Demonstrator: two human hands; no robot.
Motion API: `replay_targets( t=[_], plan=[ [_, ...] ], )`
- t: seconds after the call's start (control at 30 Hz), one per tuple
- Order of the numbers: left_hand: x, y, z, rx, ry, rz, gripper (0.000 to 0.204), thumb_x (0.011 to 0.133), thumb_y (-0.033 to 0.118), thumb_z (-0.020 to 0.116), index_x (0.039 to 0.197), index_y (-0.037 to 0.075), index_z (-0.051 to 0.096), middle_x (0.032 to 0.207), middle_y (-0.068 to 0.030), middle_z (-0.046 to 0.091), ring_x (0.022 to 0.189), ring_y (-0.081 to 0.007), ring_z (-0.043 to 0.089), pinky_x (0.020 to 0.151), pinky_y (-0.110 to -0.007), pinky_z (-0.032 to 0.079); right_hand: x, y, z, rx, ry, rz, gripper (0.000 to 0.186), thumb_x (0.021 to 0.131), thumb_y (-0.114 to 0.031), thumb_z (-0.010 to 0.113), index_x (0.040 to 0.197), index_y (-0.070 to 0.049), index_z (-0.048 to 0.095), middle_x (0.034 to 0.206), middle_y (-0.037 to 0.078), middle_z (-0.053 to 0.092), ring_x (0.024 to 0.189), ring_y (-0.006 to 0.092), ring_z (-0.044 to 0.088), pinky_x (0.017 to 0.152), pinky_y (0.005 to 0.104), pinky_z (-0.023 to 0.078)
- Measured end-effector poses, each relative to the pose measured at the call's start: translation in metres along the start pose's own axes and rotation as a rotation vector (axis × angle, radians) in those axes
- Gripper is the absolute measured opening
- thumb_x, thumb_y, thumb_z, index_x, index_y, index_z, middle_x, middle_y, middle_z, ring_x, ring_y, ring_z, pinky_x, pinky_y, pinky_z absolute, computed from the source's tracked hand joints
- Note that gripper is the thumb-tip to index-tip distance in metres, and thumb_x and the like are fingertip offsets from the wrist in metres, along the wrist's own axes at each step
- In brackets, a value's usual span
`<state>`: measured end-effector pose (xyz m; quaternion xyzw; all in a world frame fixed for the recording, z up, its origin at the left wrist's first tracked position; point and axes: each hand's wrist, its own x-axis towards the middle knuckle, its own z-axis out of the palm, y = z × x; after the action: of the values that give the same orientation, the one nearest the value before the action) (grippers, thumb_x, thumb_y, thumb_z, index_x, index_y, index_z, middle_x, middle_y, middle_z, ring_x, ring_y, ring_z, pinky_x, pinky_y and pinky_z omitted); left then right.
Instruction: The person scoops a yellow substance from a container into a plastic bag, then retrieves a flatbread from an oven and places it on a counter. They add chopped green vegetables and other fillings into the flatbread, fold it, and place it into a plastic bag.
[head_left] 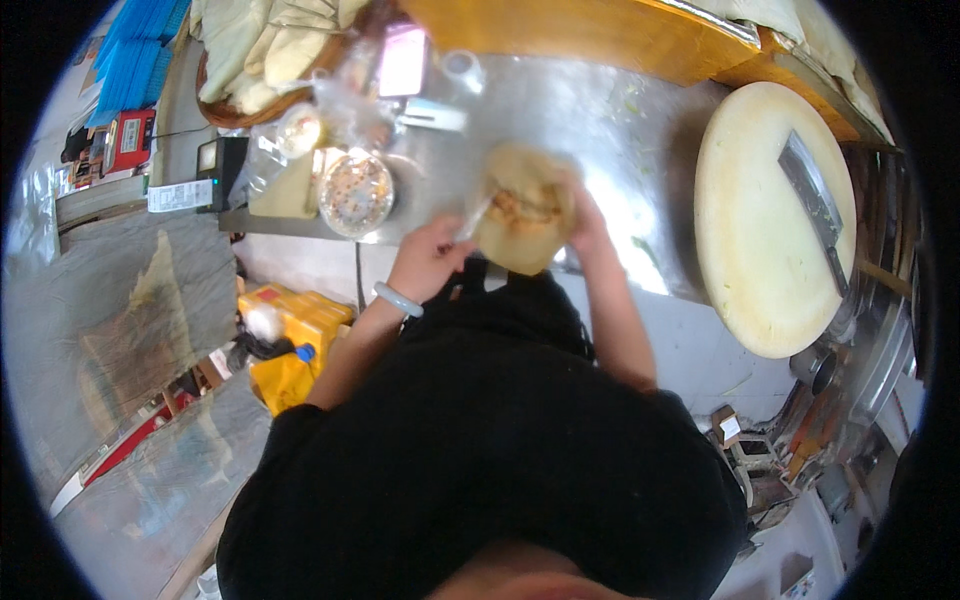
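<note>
The right hand point(587, 220), at 3 o'clock of a tan flatbread point(520, 247), gripped the bread's edge; its exact finger placement was blurred. The left hand point(430, 255), at 8 o'clock, had its fingers curled around the end of a thin pale tool point(479, 216), too smeared to name, against the bread's left side. The flatbread was up in the hands at the near edge of the metal tabletop point(600, 105), with reddish-brown bits point(525, 208) on it. It looked light, soft and floppy, likely to tear or spill if pinched hard; a broad hold under the rim at 3 o'clock seemed best.

Farther out, a round container point(356, 193) of speckled food sat at 9 o'clock, a phone point(402, 62) at 11, and a basket point(213, 108) of pale flat pieces at 10. At 3 o'clock, a cleaver point(812, 190) lay on a round board point(745, 230).
</note>
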<state>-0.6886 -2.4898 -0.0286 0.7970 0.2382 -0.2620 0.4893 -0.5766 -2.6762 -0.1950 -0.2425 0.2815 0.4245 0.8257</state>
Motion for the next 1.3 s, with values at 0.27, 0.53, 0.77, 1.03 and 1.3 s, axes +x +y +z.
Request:
replay_targets(
  t=[0.27,0.53,0.77,1.03,1.3],
  plan=[
    [0.002,-0.009,0.016,-0.65,-0.152,0.324,0.028,0.085,0.013,0.052,0.112,0.008,0.045,0.111,-0.0065,0.052,0.099,-0.0143,0.047,0.087,-0.028,0.037,0.002,0.001,0.078,-0.425,0.487,-0.734,0.047,0.073,-0.019,0.063,0.107,0.005,0.041,0.104,0.017,0.045,0.092,0.0304,0.047,0.079,0.0375,0.041],
    [0.054,-0.024,-0.037,-0.202,0.143,0.219,0.023,0.086,0.022,0.052,0.099,0.003,0.056,0.098,-0.0075,0.059,0.094,-0.014,0.054,0.084,-0.027,0.041,0.019,0.003,0.039,-1.288,0.694,-1.059,0.05,0.076,-0.029,0.059,0.109,0.004,0.045,0.114,0.027,0.036,0.106,0.0397,0.036,0.091,0.0421,0.031],
    [0.207,0.02,-0.238,0.679,1.083,0.362,0.032,0.078,0.028,0.054,0.103,0.009,0.057,0.078,-0.0118,0.063,0.076,-0.0278,0.061,0.069,-0.036,0.047,-0.073,-0.009,0.055,-1.303,0.576,-1.21,0.026,0.078,-0.016,0.059,0.103,-0.007,0.056,0.12,0.014,0.043,0.109,0.0272,0.043,0.087,0.0356,0.037],
    [0.228,0.022,-0.256,0.831,0.981,0.347,0.023,0.075,0.027,0.057,0.086,0.009,0.064,0.078,-0.0132,0.063,0.074,-0.0302,0.06,0.069,-0.037,0.047,-0.112,-0.026,0.076,-0.903,0.484,-1.296,0.014,0.083,-0.006,0.053,0.097,-0.004,0.055,0.104,0.008,0.052,0.088,0.0144,0.054,0.073,0.0255,0.045],
    [0.02,0.046,-0.072,0.633,0.96,1.04,0.01,0.074,0.016,0.065,0.071,0.007,0.061,0.059,-0.0046,0.057,0.046,-0.0178,0.052,0.041,-0.028,0.039,-0.116,-0.003,0.162,-0.749,-0.152,-0.845,0.029,0.083,-0.008,0.055,0.111,-0.002,0.047,0.103,0.009,0.055,0.092,0.0143,0.055,0.081,0.0275,0.044]
  ],
)
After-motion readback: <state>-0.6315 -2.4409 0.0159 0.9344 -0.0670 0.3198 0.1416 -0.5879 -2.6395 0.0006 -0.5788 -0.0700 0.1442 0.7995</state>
